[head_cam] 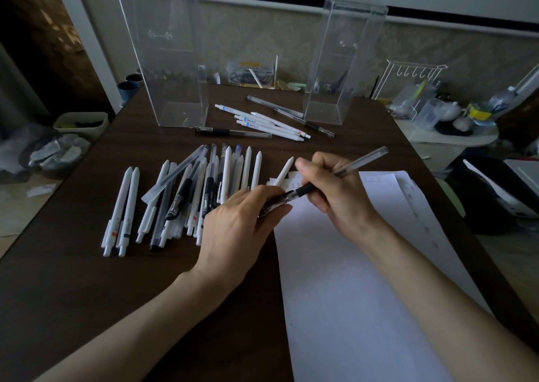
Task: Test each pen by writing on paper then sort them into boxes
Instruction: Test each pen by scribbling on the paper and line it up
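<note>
The right hand (335, 189) pinches a clear-barrelled plastic pen with a black rubber sleeve (363, 159) in a writing hold above the smooth white paper sheet (350, 279). The left hand (242, 224) closes its grip round the pen's dark front end, probably to uncap or cap the tip. Slim white and frosted pens (175, 195) lie heaped on the dark wood table (87, 294), near the left hand for picking; two tall clear acrylic boxes (163, 60) stand behind.
</note>
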Motion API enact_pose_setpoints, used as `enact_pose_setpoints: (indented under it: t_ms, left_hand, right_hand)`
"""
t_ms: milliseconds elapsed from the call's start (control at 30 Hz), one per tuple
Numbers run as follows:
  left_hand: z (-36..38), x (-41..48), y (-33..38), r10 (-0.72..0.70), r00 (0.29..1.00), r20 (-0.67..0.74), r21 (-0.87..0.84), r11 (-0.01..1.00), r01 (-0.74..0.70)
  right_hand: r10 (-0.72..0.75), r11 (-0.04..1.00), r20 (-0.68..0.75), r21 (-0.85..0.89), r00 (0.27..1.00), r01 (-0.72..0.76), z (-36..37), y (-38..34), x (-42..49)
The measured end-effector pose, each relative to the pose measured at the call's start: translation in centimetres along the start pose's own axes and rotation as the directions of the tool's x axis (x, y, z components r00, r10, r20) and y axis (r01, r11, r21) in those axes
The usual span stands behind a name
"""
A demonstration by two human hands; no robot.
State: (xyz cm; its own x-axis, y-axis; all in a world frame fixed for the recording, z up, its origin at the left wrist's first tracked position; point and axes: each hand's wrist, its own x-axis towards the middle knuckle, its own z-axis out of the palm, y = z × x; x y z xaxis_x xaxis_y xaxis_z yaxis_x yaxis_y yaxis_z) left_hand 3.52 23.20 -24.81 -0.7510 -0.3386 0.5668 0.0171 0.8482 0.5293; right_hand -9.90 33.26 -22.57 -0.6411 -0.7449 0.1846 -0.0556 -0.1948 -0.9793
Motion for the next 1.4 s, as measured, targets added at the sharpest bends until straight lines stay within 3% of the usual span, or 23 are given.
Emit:
enact_pose_setpoints:
  t_ms: [167, 300, 400, 500, 567, 600, 700, 767, 867, 1000, 1300, 1400]
  left_hand:
    - [0.1, -0.1, 0.0, 0.057, 0.997, 0.056, -0.114, 0.992, -0.051]
    - [0.0, -0.2, -0.2, 0.063, 0.998, 0.005, -0.07, 0.996, -0.062]
    - [0.2, -0.2, 0.0, 0.046, 0.999, -0.006, -0.055, 0.997, -0.047]
    - [0.1, 0.0, 0.0, 0.008, 0.999, -0.036, 0.147, 0.989, -0.003]
    - [-0.5, 0.4, -0.4, -0.05, 0.997, -0.06, 0.328, 0.942, 0.067]
    - [-0.9, 0.4, -0.8, -0.069, 0.995, -0.073, 0.4, 0.912, 0.092]
    - [-1.9, 0.1, -1.4, -0.134, 0.985, -0.104, 0.545, 0.821, 0.169]
    - [-2.1, -0.2, -1.5, -0.148, 0.985, -0.092, 0.6, 0.781, 0.174]
    - [-2.2, -0.3, -1.9, -0.151, 0.988, 0.023, 0.625, 0.773, 0.103]
    - [-2.6, -0.3, -2.8, -0.221, 0.962, 0.159, 0.595, 0.8, 0.086]
    - [-5.3, -1.2, -5.5, -0.33, 0.933, 0.144, 0.617, 0.767, 0.176]
    - [-5.6, -1.1, -5.7, -0.315, 0.94, 0.127, 0.583, 0.791, 0.187]
  right_hand:
    - [0.056, 0.998, -0.044, 0.008, 0.997, -0.056, 1.6, 0.4, -0.1]
    - [0.053, 0.998, -0.044, 0.03, 0.998, -0.051, 2.4, 0.9, 0.2]
    - [0.086, 0.994, -0.05, -0.059, 0.995, -0.089, 2.8, 0.8, 0.4]
    - [0.13, 0.984, -0.038, -0.121, 0.991, -0.134, 2.9, 0.1, 0.4]
    - [0.127, 0.975, -0.117, -0.17, 0.985, -0.146, 2.3, 0.4, 0.6]
    - [0.074, 0.954, -0.17, -0.274, 0.983, -0.119, 1.8, 0.8, 0.8]
    - [-0.136, 0.732, -0.167, -0.681, 0.977, -0.014, 0.2, 2.3, 1.1]
    - [-0.154, 0.575, -0.079, -0.818, 0.985, 0.024, -0.2, 3.3, 1.4]
    - [-0.123, 0.437, 0.014, -0.897, 0.992, 0.067, 0.4, 3.5, 1.5]
    - [-0.1, 0.369, 0.185, -0.905, 0.978, 0.21, 2.6, 2.9, 1.7]
    - [-0.1, 0.409, 0.324, -0.849, 0.941, 0.336, 6.3, 3.0, 2.5]
    - [-0.101, 0.441, 0.234, -0.861, 0.967, 0.254, 6.0, 2.4, 4.8]
